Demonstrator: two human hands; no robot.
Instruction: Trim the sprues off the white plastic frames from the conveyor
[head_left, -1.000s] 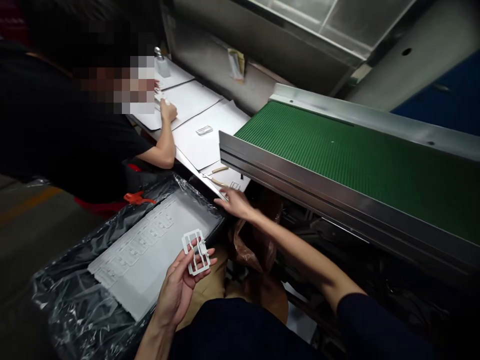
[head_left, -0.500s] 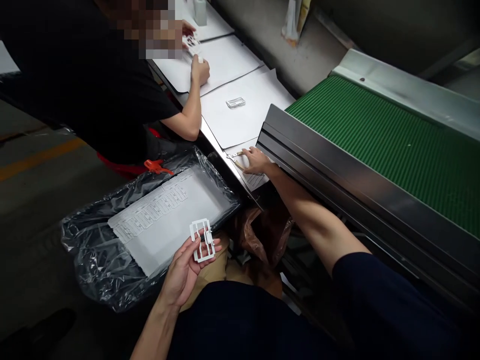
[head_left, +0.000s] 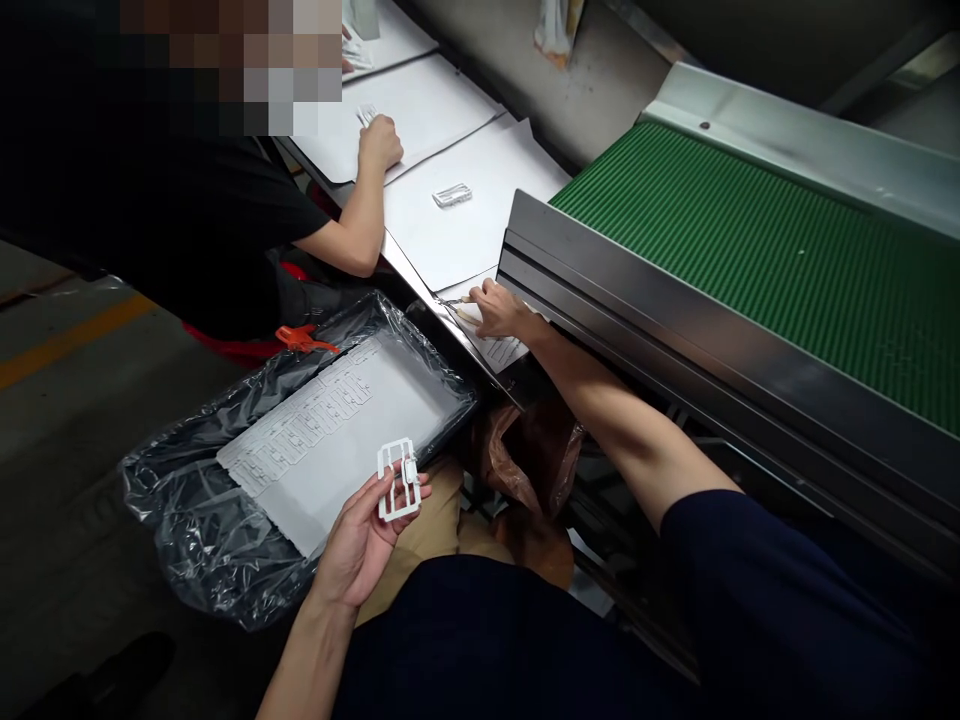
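My left hand [head_left: 366, 540] pinches a white plastic frame [head_left: 387, 512] with long openings between thumb and fingers, above my lap. At the near end of the workbench, my right hand [head_left: 499, 310] has its fingers curled on the pale handles of a pair of nippers [head_left: 464, 314]. The nippers' metal jaws point left, towards the bench edge, and my fingers partly cover the handles. Below and left of the bench, a tray lined with dark plastic film [head_left: 202, 545] holds a white sheet [head_left: 330, 480] with a row of white plastic frames on it.
A clear-looking part [head_left: 452, 195] lies on white paper [head_left: 480, 235] along the bench. Right of it stands a green ribbed conveyor belt [head_left: 720, 250] with a metal side wall. A co-worker's hand [head_left: 381, 143] holds another part. An orange clip [head_left: 304, 339] sits on the tray edge.
My right hand's fingers have closed further over the nippers' handles, which are nearer together. My left hand keeps the frame, slightly turned. The co-worker's two hands have moved apart. The view has shifted slightly.
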